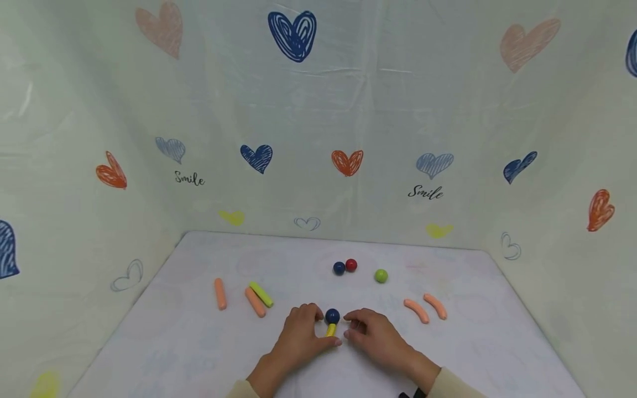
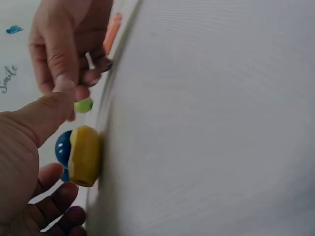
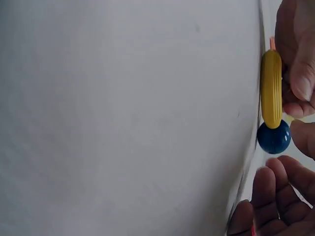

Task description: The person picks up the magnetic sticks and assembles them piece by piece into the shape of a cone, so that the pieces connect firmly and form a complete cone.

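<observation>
A yellow stick (image 1: 330, 330), ridged lengthwise, lies toward the surface's (image 1: 174, 342) near side, about midway between its left and right edges; a glossy dark-blue ball (image 1: 332, 316) sits at its far end. The left hand (image 1: 301, 331) arches around the pair, thumb and fingers well spread; the right hand (image 1: 373, 334) waits just beside, fingers loosely bent — neither grips anything. Smooth round balls (image 1: 351, 265) stand nearer the far edge. Straight rods (image 1: 220, 293) lie toward the left edge, curved sausage-shaped pieces (image 1: 416, 311) toward the right — both with open room between them and the hands.
</observation>
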Motion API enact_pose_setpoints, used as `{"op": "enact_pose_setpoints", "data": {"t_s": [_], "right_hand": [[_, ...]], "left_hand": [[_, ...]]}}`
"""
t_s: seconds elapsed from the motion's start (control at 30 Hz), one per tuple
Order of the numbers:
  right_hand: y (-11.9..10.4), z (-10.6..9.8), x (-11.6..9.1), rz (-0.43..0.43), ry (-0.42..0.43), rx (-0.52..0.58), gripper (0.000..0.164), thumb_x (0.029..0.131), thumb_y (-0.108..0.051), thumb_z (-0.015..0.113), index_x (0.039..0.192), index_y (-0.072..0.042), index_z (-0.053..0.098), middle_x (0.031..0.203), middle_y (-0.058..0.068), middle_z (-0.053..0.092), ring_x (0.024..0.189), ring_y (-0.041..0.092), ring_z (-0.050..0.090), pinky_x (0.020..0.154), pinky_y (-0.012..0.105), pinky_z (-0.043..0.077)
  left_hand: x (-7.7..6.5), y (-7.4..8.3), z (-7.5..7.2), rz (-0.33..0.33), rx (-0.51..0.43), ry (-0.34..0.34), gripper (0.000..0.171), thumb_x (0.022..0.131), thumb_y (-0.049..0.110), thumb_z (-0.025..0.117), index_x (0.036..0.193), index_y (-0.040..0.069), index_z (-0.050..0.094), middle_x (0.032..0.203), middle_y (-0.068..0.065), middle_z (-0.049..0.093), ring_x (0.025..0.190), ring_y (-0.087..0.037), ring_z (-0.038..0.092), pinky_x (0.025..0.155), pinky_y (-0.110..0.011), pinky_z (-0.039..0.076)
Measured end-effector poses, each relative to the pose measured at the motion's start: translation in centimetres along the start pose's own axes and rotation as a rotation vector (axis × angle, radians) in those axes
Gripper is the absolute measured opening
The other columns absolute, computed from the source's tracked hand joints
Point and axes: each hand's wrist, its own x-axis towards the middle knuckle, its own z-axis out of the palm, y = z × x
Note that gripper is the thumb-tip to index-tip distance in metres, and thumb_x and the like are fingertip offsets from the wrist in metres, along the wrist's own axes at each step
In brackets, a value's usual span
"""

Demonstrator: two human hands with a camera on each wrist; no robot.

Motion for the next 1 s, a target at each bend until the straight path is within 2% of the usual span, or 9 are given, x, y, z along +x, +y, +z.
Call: {"op": "enact_pose_setpoints", "data": {"t_s": [0.13,0.23,0.33,0.5,0.7,1.0], "right_hand": [[0.3,-0.1,1.1,0.004,0.026,-0.011,0.04,0.1,-0.032,0.073,0.134,-0.013,0.068,0.109,-0.009,0.065,0.099,0.009,0.058,0.087,0.03,0.052],[0.5,0.0,1.8,-0.014,-0.004,0.0,0.045,0.101,-0.034,0.072,0.141,-0.015,0.064,0.118,-0.007,0.065,0.108,0.013,0.059,0.092,0.035,0.052],[0.7,0.1,1.9,-0.038,-0.033,-0.002,0.044,0.1,-0.034,0.074,0.14,-0.017,0.066,0.122,-0.008,0.066,0.109,0.015,0.059,0.093,0.035,0.052],[0.5,0.1,1.4,-0.028,-0.056,-0.016,0.039,0.095,-0.034,0.08,0.13,-0.02,0.072,0.116,-0.012,0.066,0.105,0.011,0.058,0.091,0.031,0.051],[0.4,0.4,1.1,-0.012,-0.028,-0.002,0.037,0.093,-0.036,0.082,0.125,-0.02,0.074,0.11,-0.013,0.066,0.1,0.01,0.057,0.087,0.028,0.049],[0.5,0.6,0.9,0.015,-0.005,0.014,0.037,0.091,-0.036,0.083,0.123,-0.021,0.075,0.109,-0.013,0.068,0.097,0.01,0.057,0.084,0.028,0.048]], "left_hand": [[-0.4,0.1,-0.1,0.034,0.055,-0.001,0.042,0.08,0.046,0.09,0.102,0.018,0.067,0.098,0.006,0.056,0.098,-0.018,0.048,0.087,-0.04,0.045],[-0.5,-0.5,-0.1,0.088,0.07,0.0,0.028,0.084,0.038,0.089,0.1,0.022,0.073,0.103,0.008,0.058,0.101,-0.017,0.05,0.09,-0.042,0.045],[-0.6,-1.2,-0.1,0.14,0.073,0.015,0.019,0.086,0.03,0.088,0.101,0.025,0.077,0.106,0.009,0.059,0.105,-0.017,0.051,0.091,-0.042,0.046],[-0.7,-1.5,-0.3,0.122,0.04,0.006,0.015,0.09,0.022,0.085,0.102,0.026,0.078,0.109,0.011,0.059,0.111,-0.017,0.05,0.097,-0.043,0.046],[-0.4,-1.4,-0.3,0.088,0.006,0.001,0.015,0.088,0.029,0.087,0.101,0.027,0.079,0.105,0.012,0.061,0.109,-0.017,0.051,0.095,-0.043,0.044],[-0.4,-1.4,-0.3,0.118,-0.013,0.014,0.014,0.088,0.03,0.087,0.099,0.027,0.08,0.102,0.014,0.064,0.106,-0.014,0.052,0.093,-0.041,0.044]]}}
